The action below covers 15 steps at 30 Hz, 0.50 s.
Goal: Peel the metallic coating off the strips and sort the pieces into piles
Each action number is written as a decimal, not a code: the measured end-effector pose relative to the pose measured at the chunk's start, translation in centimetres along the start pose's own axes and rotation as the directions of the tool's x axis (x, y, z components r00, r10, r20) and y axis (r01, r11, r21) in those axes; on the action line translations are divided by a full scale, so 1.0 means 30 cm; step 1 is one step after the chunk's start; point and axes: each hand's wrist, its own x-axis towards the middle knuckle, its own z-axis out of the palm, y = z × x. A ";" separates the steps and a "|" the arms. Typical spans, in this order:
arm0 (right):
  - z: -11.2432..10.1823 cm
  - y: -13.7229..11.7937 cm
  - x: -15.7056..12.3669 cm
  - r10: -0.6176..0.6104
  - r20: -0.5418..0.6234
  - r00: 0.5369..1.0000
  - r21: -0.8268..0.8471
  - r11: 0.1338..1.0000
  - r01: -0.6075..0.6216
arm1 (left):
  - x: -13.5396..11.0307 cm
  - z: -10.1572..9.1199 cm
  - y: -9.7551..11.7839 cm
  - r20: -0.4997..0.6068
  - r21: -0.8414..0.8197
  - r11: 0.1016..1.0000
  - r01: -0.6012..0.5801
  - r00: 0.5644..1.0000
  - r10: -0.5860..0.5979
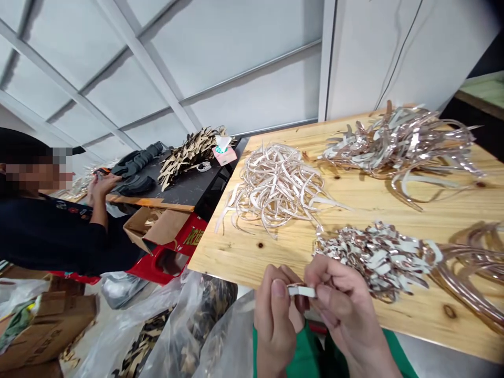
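My left hand (pixel 275 315) and my right hand (pixel 338 304) meet at the near edge of a wooden table (pixel 275 247), both pinching one small white strip piece (pixel 301 290) between thumbs and fingers. Just beyond my right hand lies a pile of short shiny rose-gold and white pieces (pixel 374 254). A heap of long thin curved strips (pixel 275 184) lies at the table's left. Another heap of metallic strips (pixel 405 139) lies at the far right.
A person in dark clothes (pixel 59 231) works at a dark table (pixel 185 184) to the left, with tan cut pieces (pixel 189 152) and a tissue box (pixel 223 149) on it. Open cardboard box (pixel 157 226), red object, plastic bags (pixel 165 325) stand below. Long copper strips (pixel 472 262) lie at right.
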 end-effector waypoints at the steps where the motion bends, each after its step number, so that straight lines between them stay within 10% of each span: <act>1: -0.001 0.003 0.008 -0.007 0.007 1.000 0.068 0.998 0.006 | 0.010 0.003 -0.002 0.044 -0.038 0.999 -0.014 0.999 0.016; 10: 0.025 0.019 0.043 0.004 0.036 0.999 0.381 0.924 -0.017 | 0.061 -0.007 0.026 -0.017 -0.351 0.936 0.042 0.999 -0.052; 15: 0.030 0.052 0.026 -0.001 -0.009 1.000 -0.200 0.980 -0.001 | 0.046 -0.055 0.034 -0.119 -0.040 0.991 -0.126 0.986 0.120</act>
